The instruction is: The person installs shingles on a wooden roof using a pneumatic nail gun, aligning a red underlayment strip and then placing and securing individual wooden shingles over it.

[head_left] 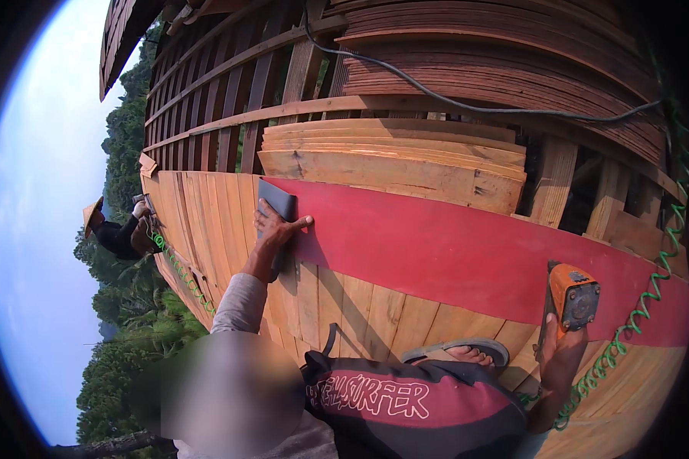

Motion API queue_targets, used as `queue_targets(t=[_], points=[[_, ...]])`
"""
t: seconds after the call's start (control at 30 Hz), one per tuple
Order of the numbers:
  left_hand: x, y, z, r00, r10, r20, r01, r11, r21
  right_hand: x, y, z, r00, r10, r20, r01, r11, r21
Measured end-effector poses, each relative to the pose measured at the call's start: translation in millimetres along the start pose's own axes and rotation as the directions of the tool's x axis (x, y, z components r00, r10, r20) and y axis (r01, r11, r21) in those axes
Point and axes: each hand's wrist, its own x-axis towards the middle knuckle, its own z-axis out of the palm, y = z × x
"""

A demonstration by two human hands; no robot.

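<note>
A long red sheet [406, 233] lies across the wooden roof boards, and a dark grey roll [279, 200], perhaps the same sheet's rolled-up part, is at its left end. My left hand [277, 224] rests on that roll with thumb and fingers spread. At the right, my right hand [563, 348] grips an orange and black air nail gun [574, 294], which is over the red sheet. Its nose is partly hidden. Behind it runs a green coiled air hose [616, 348].
Light planks [390, 176] are stacked above the sheet, before open battens [230, 126] and piled reddish shingles [482, 76]. A black cable [436, 96] crosses them. My sandalled foot [475, 354] stands on the boards. Another person [122, 233] works at the far left, near the roof edge.
</note>
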Motion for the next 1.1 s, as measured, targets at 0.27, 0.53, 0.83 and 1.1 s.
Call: queue_targets(t=[0.27,0.53,0.83,1.1], points=[[22.9,37.1,-15.7,0.926,-0.269,0.265,0.211,0.951,0.228,28.6,-28.9,-14.9,0.996,0.022,0.091,-0.007,0.987,-0.159],[19.5,39.2,-19.4,0.876,-0.377,0.300,0.359,0.926,0.116,55.3,-83.9,7.6,0.977,0.171,0.124,-0.122,0.937,-0.328],[21.8,58.0,-42.9,0.864,-0.346,0.365,0.325,0.938,0.118,50.2,-54.7,14.2,0.988,0.152,-0.007,-0.143,0.906,-0.399],[20.4,18.8,-34.3,0.936,-0.198,0.292,0.196,0.980,0.038,-49.0,-136.0,159.5,0.969,0.209,-0.134,-0.239,0.932,-0.274]])
